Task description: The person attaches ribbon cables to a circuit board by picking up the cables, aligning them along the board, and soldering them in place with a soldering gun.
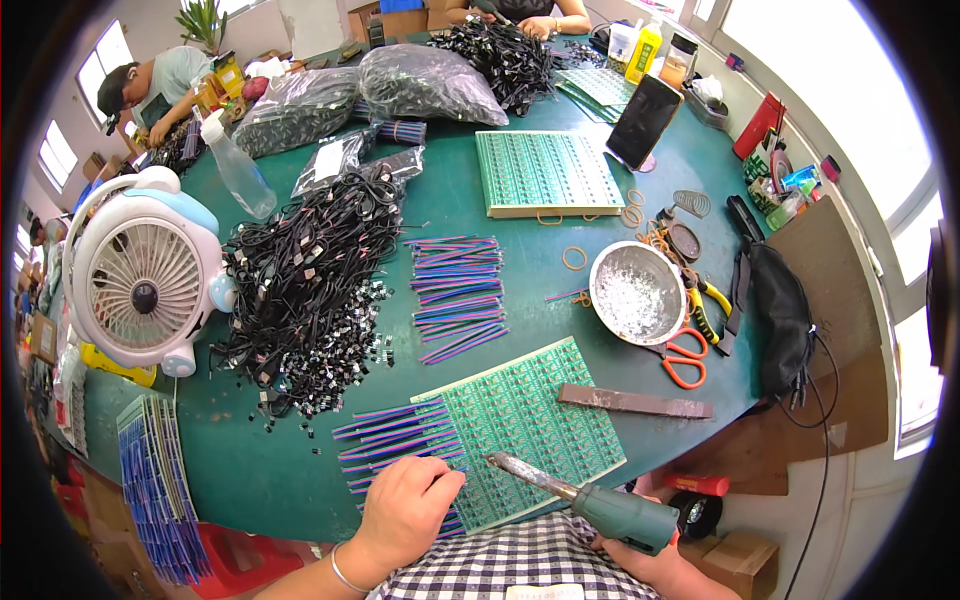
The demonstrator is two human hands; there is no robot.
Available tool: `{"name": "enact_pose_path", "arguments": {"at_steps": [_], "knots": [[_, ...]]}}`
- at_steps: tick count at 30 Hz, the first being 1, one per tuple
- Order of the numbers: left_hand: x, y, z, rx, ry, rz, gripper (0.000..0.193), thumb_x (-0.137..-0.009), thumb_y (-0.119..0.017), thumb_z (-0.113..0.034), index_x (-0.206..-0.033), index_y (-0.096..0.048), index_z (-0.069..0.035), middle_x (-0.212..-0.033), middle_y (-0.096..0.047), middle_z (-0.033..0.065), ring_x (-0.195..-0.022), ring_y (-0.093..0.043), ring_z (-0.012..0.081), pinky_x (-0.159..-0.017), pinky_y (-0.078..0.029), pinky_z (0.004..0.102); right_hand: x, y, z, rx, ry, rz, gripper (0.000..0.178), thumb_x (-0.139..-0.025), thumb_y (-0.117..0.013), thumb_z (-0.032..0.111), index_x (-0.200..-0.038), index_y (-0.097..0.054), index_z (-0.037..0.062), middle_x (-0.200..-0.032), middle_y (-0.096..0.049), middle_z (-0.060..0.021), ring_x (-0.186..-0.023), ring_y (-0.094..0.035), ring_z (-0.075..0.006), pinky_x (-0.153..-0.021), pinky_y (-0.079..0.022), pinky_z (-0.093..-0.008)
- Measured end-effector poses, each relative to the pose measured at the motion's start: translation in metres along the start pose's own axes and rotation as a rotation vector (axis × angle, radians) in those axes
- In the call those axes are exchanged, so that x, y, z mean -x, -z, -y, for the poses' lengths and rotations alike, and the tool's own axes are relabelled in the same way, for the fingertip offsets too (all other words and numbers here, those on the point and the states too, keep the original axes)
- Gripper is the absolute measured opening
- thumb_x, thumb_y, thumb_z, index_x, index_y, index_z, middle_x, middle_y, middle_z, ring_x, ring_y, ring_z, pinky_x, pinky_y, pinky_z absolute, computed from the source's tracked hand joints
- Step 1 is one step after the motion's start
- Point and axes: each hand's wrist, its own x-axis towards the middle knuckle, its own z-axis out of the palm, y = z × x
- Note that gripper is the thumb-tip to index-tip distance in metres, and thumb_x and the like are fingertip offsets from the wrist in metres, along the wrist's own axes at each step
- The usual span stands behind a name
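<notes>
My right hand (655,568) is wrapped round the handle of a green soldering gun (625,515), whose metal tip points left over a green circuit board panel (535,410). Along the panel's left edge lies a row of blue, red and black wire strips (385,450), their ends resting on the board. My left hand (410,505) is closed in a pinch at that edge, on one of these wire strips, just left of the iron's tip. What sits between the fingertips is mostly hidden. A brown bar (635,402) rests across the panel's right side.
Beyond the panel lie loose wire strips (457,300) and a stack of boards (548,172). Black cables (310,260) and a fan (147,275) stand left. To the right are a metal bowl (638,293), orange scissors (686,358), pliers (712,310) and a phone (645,122). Two people work farther back.
</notes>
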Motion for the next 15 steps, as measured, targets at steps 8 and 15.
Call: {"name": "enact_pose_path", "arguments": {"at_steps": [8,15], "knots": [[-0.0033,-0.0023,-0.0010,0.019,0.068,-0.010,0.020,-0.081,-0.071,-0.010,-0.100,-0.071,-0.008,-0.089,-0.062,0.0051,-0.075,-0.066,0.0240,-0.063,-0.054,0.0371,0.0030,-0.0038,0.0013,0.004,-0.045,-0.065,0.040,-0.084,-0.069,0.000,-0.123,-0.063,-0.0047,-0.091,-0.074,-0.0102,-0.078,-0.073,-0.0176,-0.075,-0.059,-0.0316],[0.0003,0.0033,0.0008,-0.089,0.018,0.045,0.024,-0.079,-0.071,-0.009,-0.103,-0.071,-0.008,-0.088,-0.062,0.0048,-0.071,-0.066,0.0225,-0.060,-0.054,0.0361,0.0017,-0.0037,-0.0003,0.005,-0.039,-0.034,0.036,-0.085,-0.069,0.001,-0.120,-0.064,-0.0039,-0.088,-0.074,-0.0101,-0.078,-0.072,-0.0173,-0.073,-0.058,-0.0320]]}}
